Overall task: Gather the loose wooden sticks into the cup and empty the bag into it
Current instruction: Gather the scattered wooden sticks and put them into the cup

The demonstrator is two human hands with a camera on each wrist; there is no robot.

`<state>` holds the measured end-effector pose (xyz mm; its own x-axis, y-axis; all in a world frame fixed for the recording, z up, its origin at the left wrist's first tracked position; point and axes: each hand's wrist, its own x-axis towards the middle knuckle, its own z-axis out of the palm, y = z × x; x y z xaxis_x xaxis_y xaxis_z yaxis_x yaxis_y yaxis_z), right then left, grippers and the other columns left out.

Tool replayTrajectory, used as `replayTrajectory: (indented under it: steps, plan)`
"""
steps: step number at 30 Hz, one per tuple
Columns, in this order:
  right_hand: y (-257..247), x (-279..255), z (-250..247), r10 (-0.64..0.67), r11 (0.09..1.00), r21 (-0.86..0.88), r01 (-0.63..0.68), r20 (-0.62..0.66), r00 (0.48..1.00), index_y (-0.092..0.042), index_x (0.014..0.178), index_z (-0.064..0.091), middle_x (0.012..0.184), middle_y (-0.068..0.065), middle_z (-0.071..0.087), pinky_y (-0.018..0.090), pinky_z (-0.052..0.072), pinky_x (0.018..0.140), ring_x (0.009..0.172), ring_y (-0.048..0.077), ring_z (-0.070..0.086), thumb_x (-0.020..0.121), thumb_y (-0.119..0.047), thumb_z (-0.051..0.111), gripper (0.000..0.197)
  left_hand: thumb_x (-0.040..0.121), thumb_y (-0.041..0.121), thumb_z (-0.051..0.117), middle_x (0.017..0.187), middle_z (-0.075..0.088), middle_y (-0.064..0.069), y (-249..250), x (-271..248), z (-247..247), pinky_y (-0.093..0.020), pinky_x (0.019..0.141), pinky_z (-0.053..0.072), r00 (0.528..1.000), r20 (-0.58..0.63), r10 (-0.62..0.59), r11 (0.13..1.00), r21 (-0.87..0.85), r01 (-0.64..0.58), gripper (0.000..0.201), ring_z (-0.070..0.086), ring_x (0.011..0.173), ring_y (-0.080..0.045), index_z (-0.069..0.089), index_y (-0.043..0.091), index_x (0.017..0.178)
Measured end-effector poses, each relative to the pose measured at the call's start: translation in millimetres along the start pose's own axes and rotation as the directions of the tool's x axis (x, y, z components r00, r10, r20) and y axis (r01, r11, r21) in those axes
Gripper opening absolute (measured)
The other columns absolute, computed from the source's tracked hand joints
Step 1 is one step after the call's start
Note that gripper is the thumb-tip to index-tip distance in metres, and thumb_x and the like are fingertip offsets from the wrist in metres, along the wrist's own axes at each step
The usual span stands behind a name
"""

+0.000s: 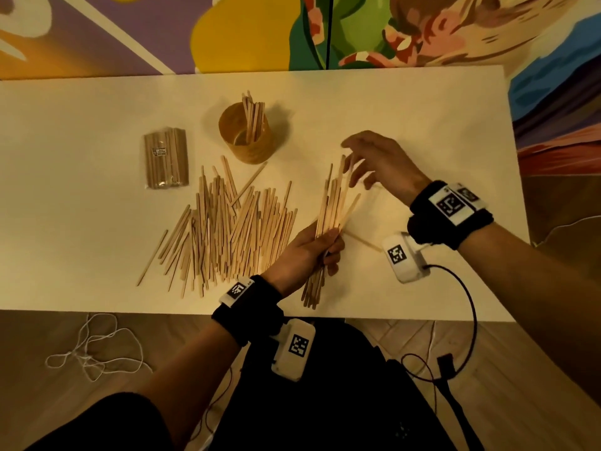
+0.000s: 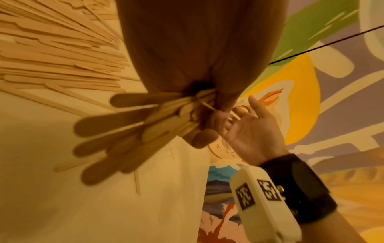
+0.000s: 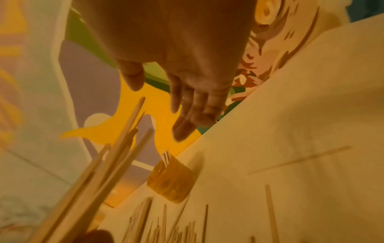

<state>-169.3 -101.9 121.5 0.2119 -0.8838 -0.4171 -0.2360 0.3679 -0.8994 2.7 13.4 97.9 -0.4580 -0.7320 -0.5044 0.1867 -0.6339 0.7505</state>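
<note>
My left hand [image 1: 312, 252] grips a bundle of wooden sticks [image 1: 331, 206] around its middle, held tilted above the white table [image 1: 422, 125]. In the left wrist view the bundle's rounded ends [image 2: 124, 131] fan out below my palm. My right hand [image 1: 367, 161] hovers with straight fingers by the bundle's upper tips and holds nothing; its fingers [image 3: 187, 118] point toward the cup. The round wooden cup [image 1: 247, 135] stands upright with several sticks in it. A big pile of loose sticks [image 1: 227, 229] lies left of my left hand. The clear bag of sticks [image 1: 166, 161] lies flat, left of the cup.
A single stick [image 1: 362, 242] lies on the table under my right wrist, and others [image 3: 272, 212] lie nearby. The table's front edge [image 1: 130, 310] runs just below the pile. White string [image 1: 94, 349] lies on the floor. A black cable [image 1: 468, 301] hangs from my right wrist.
</note>
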Motion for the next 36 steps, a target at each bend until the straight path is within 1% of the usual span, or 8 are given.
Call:
replayTrajectory:
  steps: [3, 6, 11, 15, 17, 20, 23, 36]
  plan:
    - [-6.1, 8.5, 9.1, 0.024, 0.968, -0.249, 0.029, 0.209, 0.978, -0.003, 0.098, 0.068, 0.096, 0.031, 0.066, 0.028, 0.04, 0.05, 0.07, 0.027, 0.056, 0.096, -0.024, 0.051, 0.027, 0.104, 0.015, 0.034, 0.069, 0.035, 0.0, 1.3, 0.7, 6.5, -0.023, 0.052, 0.04, 0.997, 0.059, -0.048, 0.998, -0.025, 0.05, 0.02, 0.036, 0.054, -0.009, 0.047, 0.012, 0.09]
    - [-10.2, 11.4, 17.8, 0.103, 0.897, -0.439, 0.05, 0.316, 0.943, -0.007, 0.079, 0.071, 0.076, 0.023, 0.065, 0.024, 0.041, 0.045, 0.052, 0.018, 0.053, 0.098, -0.026, 0.052, 0.033, 0.104, 0.018, 0.037, 0.067, 0.031, 0.0, 3.1, 2.2, 8.4, -0.022, 0.048, 0.034, 0.996, 0.046, -0.08, 0.996, -0.03, 0.082, 0.017, 0.031, 0.052, -0.009, 0.047, 0.013, 0.09]
    - [-12.5, 10.5, 23.0, 0.158, 0.928, -0.371, -0.039, 0.295, 0.942, -0.005, 0.073, 0.061, 0.059, 0.01, 0.055, 0.022, 0.037, 0.043, 0.044, 0.018, 0.05, 0.092, -0.05, 0.055, 0.05, 0.103, 0.024, 0.04, 0.058, 0.031, 0.006, 8.8, 5.2, 4.0, -0.02, 0.041, 0.028, 0.994, -0.003, -0.107, 0.994, -0.037, 0.107, 0.025, 0.027, 0.046, -0.008, 0.044, 0.016, 0.08]
    - [-8.1, 6.2, 33.6, 0.121, 0.908, -0.419, 0.024, 0.316, 0.941, -0.005, 0.065, 0.052, 0.048, 0.004, 0.04, 0.024, 0.035, 0.039, 0.037, 0.024, 0.045, 0.083, -0.045, 0.071, 0.048, 0.103, 0.027, 0.041, 0.056, 0.025, 0.007, 17.1, 7.8, 7.1, -0.019, 0.039, 0.019, 0.994, -0.032, -0.106, 0.994, -0.044, 0.104, 0.04, 0.02, 0.044, -0.008, 0.059, 0.026, 0.067]
    - [-4.9, 6.1, 37.4, 0.07, 0.925, -0.376, 0.055, 0.311, 0.948, -0.005, 0.065, 0.056, 0.046, 0.005, 0.037, 0.023, 0.031, 0.036, 0.034, 0.024, 0.036, 0.081, -0.039, 0.075, 0.043, 0.102, 0.026, 0.045, 0.053, 0.026, 0.008, 19.6, 9.4, 7.3, -0.017, 0.038, 0.017, 0.992, -0.059, -0.107, 0.994, -0.027, 0.106, 0.038, 0.02, 0.041, -0.007, 0.052, 0.023, 0.064]
    - [-3.3, 6.6, 38.5, 0.011, 0.956, -0.285, 0.073, 0.283, 0.959, -0.003, 0.069, 0.059, 0.055, 0.013, 0.037, 0.021, 0.029, 0.035, 0.04, 0.024, 0.032, 0.078, -0.031, 0.08, 0.036, 0.099, 0.018, 0.051, 0.049, 0.027, 0.008, 21.2, 11.5, 5.2, -0.015, 0.035, 0.018, 0.991, -0.084, -0.106, 0.994, 0.004, 0.107, 0.03, 0.021, 0.037, -0.006, 0.044, 0.019, 0.069]
    - [-5.2, 7.3, 38.2, 0.015, 0.957, -0.283, 0.069, 0.285, 0.959, -0.003, 0.069, 0.059, 0.058, 0.021, 0.049, 0.022, 0.038, 0.036, 0.043, 0.033, 0.05, 0.074, -0.032, 0.083, 0.037, 0.098, 0.012, 0.051, 0.048, 0.027, 0.008, 24.4, 12.6, 4.9, -0.015, 0.035, 0.018, 0.991, -0.074, -0.111, 0.994, 0.016, 0.112, 0.019, 0.02, 0.036, -0.005, 0.049, 0.018, 0.08]
    - [2.7, 6.2, 37.6, 0.08, 0.974, -0.226, -0.007, 0.313, 0.946, 0.003, 0.066, 0.064, 0.054, 0.015, 0.052, 0.021, 0.037, 0.036, 0.041, 0.029, 0.052, 0.072, -0.026, 0.084, 0.035, 0.096, 0.008, 0.055, 0.049, 0.025, 0.006, 27.2, 14.6, 8.4, -0.017, 0.035, 0.017, 0.982, -0.077, -0.173, 0.982, 0.068, 0.178, 0.01, 0.019, 0.037, -0.007, 0.051, 0.014, 0.088]
